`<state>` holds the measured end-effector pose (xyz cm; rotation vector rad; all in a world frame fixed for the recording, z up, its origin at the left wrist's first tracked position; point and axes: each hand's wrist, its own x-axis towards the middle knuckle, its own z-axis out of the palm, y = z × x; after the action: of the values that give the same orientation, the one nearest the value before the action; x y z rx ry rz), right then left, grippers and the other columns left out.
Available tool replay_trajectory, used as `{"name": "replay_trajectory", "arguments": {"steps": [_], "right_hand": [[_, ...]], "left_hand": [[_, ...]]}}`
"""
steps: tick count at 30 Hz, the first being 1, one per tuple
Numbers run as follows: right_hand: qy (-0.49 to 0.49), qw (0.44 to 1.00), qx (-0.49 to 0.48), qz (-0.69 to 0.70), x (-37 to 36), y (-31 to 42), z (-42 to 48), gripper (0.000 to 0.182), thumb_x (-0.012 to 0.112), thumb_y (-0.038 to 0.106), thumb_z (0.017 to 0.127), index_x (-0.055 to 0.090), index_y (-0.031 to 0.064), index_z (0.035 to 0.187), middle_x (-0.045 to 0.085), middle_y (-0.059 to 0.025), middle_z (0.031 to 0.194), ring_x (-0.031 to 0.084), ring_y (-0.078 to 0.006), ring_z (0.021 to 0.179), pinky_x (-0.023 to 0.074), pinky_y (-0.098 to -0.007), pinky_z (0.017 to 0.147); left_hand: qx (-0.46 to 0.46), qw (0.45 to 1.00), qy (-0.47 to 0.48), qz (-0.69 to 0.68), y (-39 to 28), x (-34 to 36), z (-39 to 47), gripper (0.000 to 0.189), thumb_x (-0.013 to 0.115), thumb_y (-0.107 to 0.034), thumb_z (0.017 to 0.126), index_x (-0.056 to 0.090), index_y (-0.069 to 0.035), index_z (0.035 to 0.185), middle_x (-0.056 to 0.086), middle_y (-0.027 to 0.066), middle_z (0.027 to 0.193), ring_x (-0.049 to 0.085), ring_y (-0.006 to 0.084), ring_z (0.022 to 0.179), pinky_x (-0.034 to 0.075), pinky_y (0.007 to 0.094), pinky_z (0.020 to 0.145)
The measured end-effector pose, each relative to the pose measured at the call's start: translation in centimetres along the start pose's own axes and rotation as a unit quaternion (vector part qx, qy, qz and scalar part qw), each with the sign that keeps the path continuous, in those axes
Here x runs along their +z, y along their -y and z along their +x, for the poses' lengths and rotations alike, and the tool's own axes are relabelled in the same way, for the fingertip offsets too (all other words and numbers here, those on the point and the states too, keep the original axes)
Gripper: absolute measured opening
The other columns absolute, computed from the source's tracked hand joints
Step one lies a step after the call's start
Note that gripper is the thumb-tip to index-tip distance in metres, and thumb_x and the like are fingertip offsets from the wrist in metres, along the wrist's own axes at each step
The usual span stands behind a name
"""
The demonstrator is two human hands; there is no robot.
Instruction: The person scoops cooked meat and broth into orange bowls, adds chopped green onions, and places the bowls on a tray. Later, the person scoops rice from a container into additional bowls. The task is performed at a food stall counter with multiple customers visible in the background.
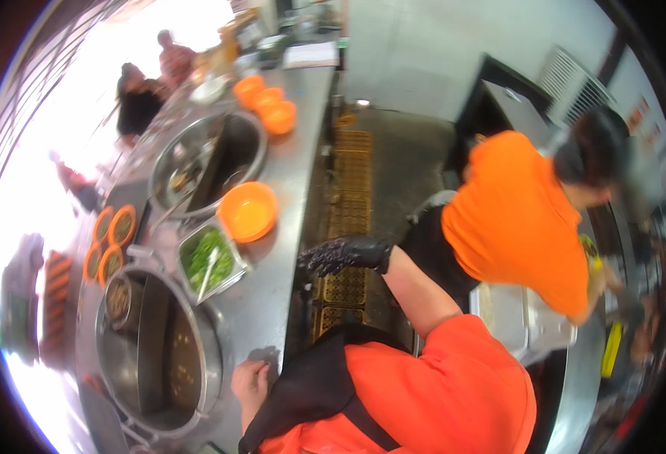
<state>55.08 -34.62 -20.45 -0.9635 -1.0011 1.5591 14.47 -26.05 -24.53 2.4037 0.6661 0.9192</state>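
My left hand [251,381], bare, rests at the front edge of the steel counter [265,295] with its fingers curled and nothing seen in it. Beside it stands a large round pot [211,340] split by a metal divider, with liquid and pale bits on one side. My right hand [344,255] wears a black glove that looks wet or textured. It hangs just off the counter edge, fingers stretched and holding nothing. A square steel pan of chopped greens [211,258] with a white spoon [210,267] sits between the two pots, beside an orange bowl [248,211].
A second divided pot [262,153] stands farther along, near several orange bowls [279,116]. Small orange cups [122,225] line the far side. Yellow crates [351,215] lie along the floor. A co-worker [514,221] in orange bends over another counter close behind me.
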Motion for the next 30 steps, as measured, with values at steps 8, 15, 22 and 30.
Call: {"name": "replay_trajectory", "arguments": {"steps": [8,15,22,30], "right_hand": [[-0.169,0.981,-0.087,-0.035,-2.1,-7.0,-7.4,0.038,0.051,0.019,0.096,0.051,0.0048,0.131,0.061,-0.0040,0.118,0.060,-0.0139,0.101,0.0497,-0.0297,0.085],[-0.182,0.865,0.058,-0.465,-2.4,-10.9,-11.9,0.043,0.045,0.037,0.096,0.055,0.0061,0.124,0.064,-0.0169,0.109,0.063,-0.0307,0.094,0.0494,-0.0389,0.083],[-0.236,0.841,0.153,-0.462,-1.8,-17.1,-14.2,0.043,0.047,0.040,0.093,0.066,0.0036,0.103,0.065,-0.0211,0.101,0.062,-0.0375,0.094,0.0471,-0.0462,0.082],[-0.247,0.769,0.339,-0.483,2.5,-12.7,-17.7,0.044,0.057,0.043,0.084,0.068,0.0033,0.099,0.066,-0.0203,0.096,0.064,-0.0358,0.088,0.0488,-0.0472,0.079]], "left_hand": [[0.079,0.987,0.136,-0.029,-2.5,3.7,6.0,0.011,0.074,-0.010,0.072,0.064,-0.006,0.075,0.065,0.0094,0.077,0.062,0.0287,0.075,0.051,0.0400,0.079],[0.093,0.976,0.198,-0.006,-4.5,8.5,9.2,0.012,0.075,-0.013,0.073,0.066,-0.006,0.077,0.065,0.0099,0.076,0.063,0.0297,0.076,0.051,0.0397,0.081],[0.135,0.954,0.264,-0.052,-6.0,11.4,11.0,0.017,0.077,-0.015,0.072,0.063,-0.005,0.075,0.064,0.0098,0.076,0.064,0.0278,0.077,0.051,0.0434,0.089],[0.224,0.922,0.305,-0.081,-6.4,12.6,11.1,0.017,0.077,-0.016,0.072,0.064,-0.006,0.070,0.065,0.0087,0.079,0.064,0.0251,0.083,0.049,0.0453,0.091]]}}
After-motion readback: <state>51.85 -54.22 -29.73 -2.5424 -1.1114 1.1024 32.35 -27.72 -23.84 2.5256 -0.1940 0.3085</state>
